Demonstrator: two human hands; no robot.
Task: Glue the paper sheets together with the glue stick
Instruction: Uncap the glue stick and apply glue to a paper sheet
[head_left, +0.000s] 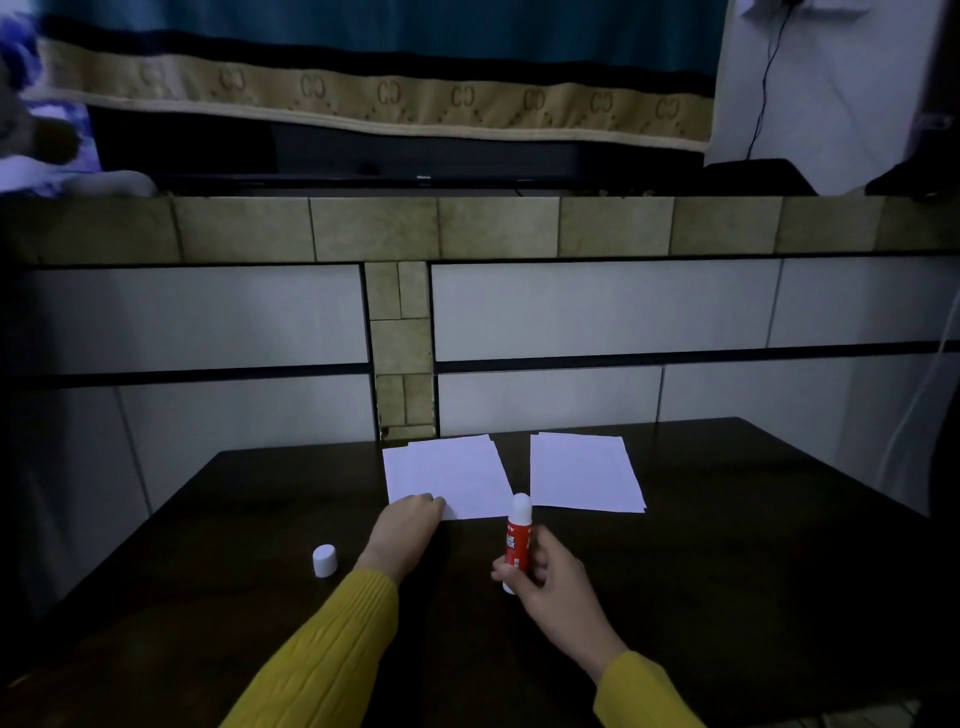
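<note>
Two small stacks of white paper lie side by side on the dark table (727, 545): a left stack (452, 473) and a right stack (584, 470). My left hand (405, 530) rests on the near left corner of the left stack, fingers curled down onto the sheet. My right hand (545, 582) grips a red-and-white glue stick (518, 535) upright, its white tip uncapped and pointing up, just in front of the gap between the stacks. The white cap (324, 560) stands on the table to the left of my left hand.
The table's far edge meets a tiled wall (597, 312) right behind the papers. A ledge above carries a dark screen and a patterned cloth (389, 98). A cable hangs at the upper right.
</note>
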